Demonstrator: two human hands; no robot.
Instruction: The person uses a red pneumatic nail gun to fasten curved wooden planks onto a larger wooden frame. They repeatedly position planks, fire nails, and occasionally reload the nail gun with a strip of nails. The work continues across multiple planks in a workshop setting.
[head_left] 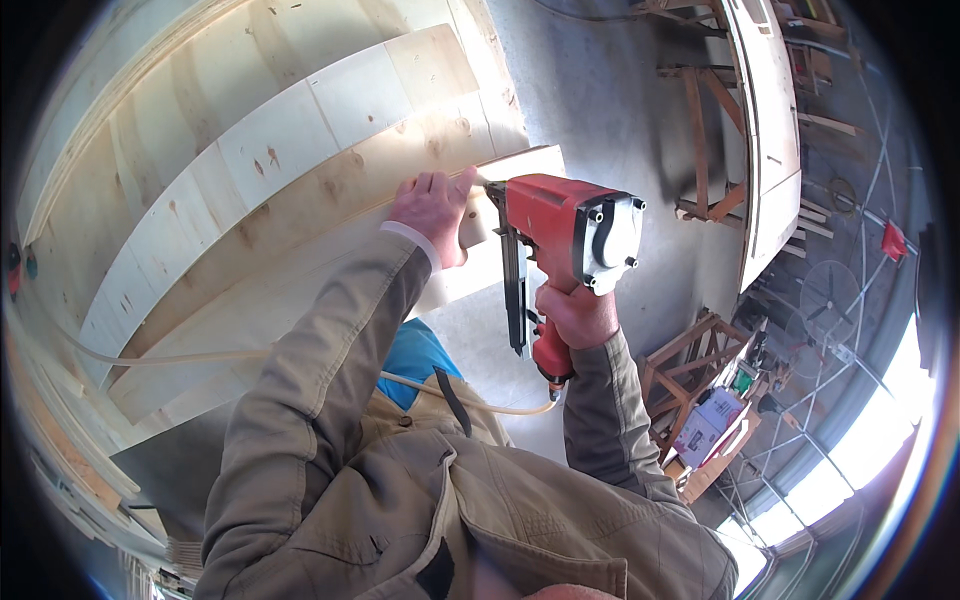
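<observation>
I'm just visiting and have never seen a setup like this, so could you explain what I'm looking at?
Happily. There's no robot here: each grip is simply a person's bare hand. The single picture comes from a wide, round-lens camera worn on the person's head, looking down, which is why straight edges bend near the rim.

The right hand holds a red air tool by its handle; it looks like a nail gun or stapler. A pale hose joins its lower end. The left hand is on a wooden piece, close to the tool's nose.

Farther off, a curved strip of light wood appears to lie over a larger wooden panel.
</observation>
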